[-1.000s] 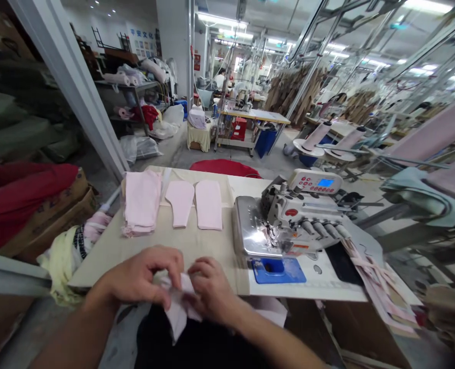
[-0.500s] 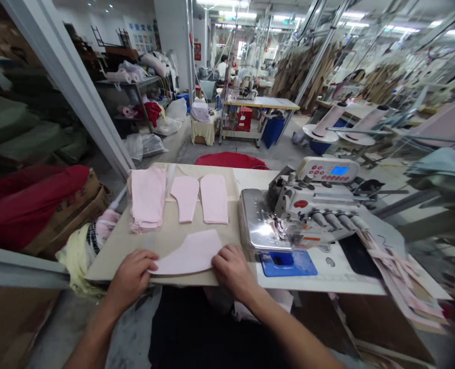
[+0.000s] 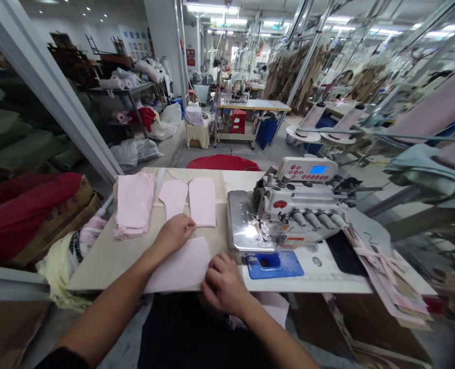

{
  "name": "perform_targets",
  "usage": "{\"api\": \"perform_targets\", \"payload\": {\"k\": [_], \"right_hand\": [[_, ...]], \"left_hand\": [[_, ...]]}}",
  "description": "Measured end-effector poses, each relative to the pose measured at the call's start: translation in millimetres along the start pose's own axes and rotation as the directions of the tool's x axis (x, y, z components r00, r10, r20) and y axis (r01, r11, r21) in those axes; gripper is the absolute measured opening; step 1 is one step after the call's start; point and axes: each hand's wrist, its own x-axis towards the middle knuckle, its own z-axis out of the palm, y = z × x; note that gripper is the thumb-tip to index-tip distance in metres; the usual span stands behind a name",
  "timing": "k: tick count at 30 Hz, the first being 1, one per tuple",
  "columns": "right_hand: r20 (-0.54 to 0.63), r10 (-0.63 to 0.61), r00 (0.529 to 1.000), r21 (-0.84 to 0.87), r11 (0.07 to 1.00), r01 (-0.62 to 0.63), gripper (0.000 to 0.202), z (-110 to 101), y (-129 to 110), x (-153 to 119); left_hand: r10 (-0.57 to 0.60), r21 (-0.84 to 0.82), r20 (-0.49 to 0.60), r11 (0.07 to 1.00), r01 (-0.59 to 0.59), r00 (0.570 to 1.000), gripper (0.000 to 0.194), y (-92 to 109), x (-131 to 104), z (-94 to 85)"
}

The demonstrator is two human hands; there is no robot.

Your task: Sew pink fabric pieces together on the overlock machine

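My left hand (image 3: 175, 233) has its fingertips pinched at the lower left corner of a pink cut fabric piece (image 3: 203, 201). Beside that piece lies another pink piece with a curved side (image 3: 173, 193), its lower end partly behind my hand. A larger pink fabric panel (image 3: 184, 264) lies flat along the table's near edge, partly covered by my left forearm. Next to its right edge, my right hand (image 3: 225, 282) is closed with curled fingers; what is in them is hidden. Further left sits a stack of pink fabric pieces (image 3: 134, 202).
An overlock sewing machine (image 3: 289, 205) with a lit panel stands right of the fabric, a blue plate (image 3: 275, 265) in front of it. Pink strips (image 3: 389, 271) hang off the table's right end. A metal post (image 3: 58, 92) rises at left, near bundled cloth (image 3: 69, 256).
My left hand has left the large panel's left end and moved up and right to the smaller pieces. My right hand has shifted slightly down toward the table edge. The camera view has moved slightly.
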Motion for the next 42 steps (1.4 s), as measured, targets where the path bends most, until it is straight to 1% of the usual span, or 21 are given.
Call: {"api": "perform_targets", "payload": {"k": [4,8,12,16,18,20,21,23,24,25,26,27,28,29,30,31,32,33,34,36,42], "right_hand": [[0.024,-0.029,0.999,-0.001,1.0,0.029,0.018,-2.8,-0.1,0.1],[0.004,-0.021,1.0,-0.003,1.0,0.021,0.014,2.3,3.0,-2.4],[-0.05,-0.005,0.999,0.076,0.997,0.009,0.009,2.1,5.4,-5.1],[-0.12,0.017,0.993,0.18,0.984,0.005,0.027,2.2,9.3,-5.3],[-0.211,0.077,0.974,0.199,0.979,-0.034,0.046,8.1,11.3,-6.5],[-0.334,0.165,0.928,0.184,0.977,-0.108,0.065,15.5,10.6,-8.7],[-0.377,0.196,0.905,0.171,0.975,-0.14,0.072,18.0,8.6,-9.8],[-0.355,0.193,0.914,0.16,0.976,-0.144,0.074,17.2,1.8,-10.3],[-0.278,0.147,0.949,0.182,0.978,-0.098,0.067,13.4,-2.4,-9.0],[-0.154,0.059,0.986,0.234,0.972,-0.022,0.056,7.7,-6.4,-6.3],[-0.005,-0.061,0.998,0.322,0.945,0.06,0.045,0.5,-9.5,-2.1],[0.131,-0.185,0.974,0.43,0.896,0.112,0.037,-7.2,-11.4,3.6],[0.24,-0.281,0.929,0.528,0.841,0.118,0.03,-14.4,-11.8,10.6],[0.311,-0.312,0.898,0.586,0.806,0.077,0.024,-20.4,-10.7,18.3],[0.356,-0.26,0.898,0.591,0.807,-0.001,0.019,-24.6,-8.5,26.2],[0.373,-0.136,0.918,0.548,0.83,-0.1,0.017,-26.6,-5.7,33.7],[0.367,0.029,0.93,0.472,0.856,-0.213,0.022,-26.5,-2.8,40.2],[0.347,0.187,0.919,0.38,0.868,-0.32,0.03,-24.6,-0.4,45.3],[0.32,0.31,0.895,0.291,0.867,-0.404,0.04,-21.2,1.1,48.8],[0.281,0.434,0.856,0.136,0.865,-0.483,0.052,-12.3,1.1,51.2],[0.176,0.512,0.84,-0.174,0.857,-0.486,0.025,7.3,-7.6,44.7]], "left_hand": [[0.033,0.014,0.083,0.999,-0.034,0.996,0.017,11.8,47.2,19.9],[-0.038,0.054,0.123,0.998,0.032,0.992,0.009,17.0,64.1,32.4],[-0.145,0.056,0.099,0.989,0.14,0.984,0.008,18.4,80.2,25.6],[-0.228,-0.031,0.041,0.973,0.23,0.973,0.02,30.7,83.7,10.8],[-0.187,-0.106,0.082,0.975,0.195,0.979,0.022,42.7,62.9,1.2],[-0.07,-0.225,0.19,0.968,0.113,0.979,0.021,51.9,24.5,-13.6],[0.018,-0.309,0.267,0.949,0.068,0.964,0.022,53.0,0.7,-23.2],[0.329,-0.607,0.414,0.795,-0.012,0.849,0.025,45.3,-49.6,-44.3],[0.472,-0.707,0.411,0.705,-0.054,0.78,0.025,36.8,-73.5,-54.2],[0.566,-0.787,0.377,0.613,-0.069,0.733,0.025,26.0,-94.9,-62.6],[0.537,-0.831,0.31,0.554,-0.05,0.785,0.029,13.8,-113.1,-68.7],[0.41,-0.839,0.245,0.544,-0.021,0.879,0.034,1.3,-127.7,-72.0],[0.219,-0.818,0.194,0.574,0.035,0.956,0.037,-10.8,-138.4,-72.5],[-0.011,-0.769,0.151,0.627,0.124,0.988,0.037,-22.2,-145.7,-70.5],[-0.218,-0.691,0.115,0.684,0.236,0.969,0.035,-32.4,-150.0,-66.3],[-0.377,-0.588,0.083,0.729,0.351,0.922,0.033,-41.6,-152.2,-60.7],[-0.486,-0.469,0.049,0.76,0.45,0.873,0.035,-49.7,-153.0,-54.4],[-0.55,-0.356,0.009,0.779,0.517,0.835,0.037,-56.8,-153.2,-48.3],[-0.579,-0.257,-0.027,0.792,0.554,0.815,0.037,-63.0,-153.5,-42.7],[-0.583,-0.125,-0.084,0.81,0.572,0.808,0.037,-72.7,-155.0,-34.8],[-0.503,0.006,-0.128,0.861,0.508,0.855,0.036,-86.4,-157.6,-27.2]]}}
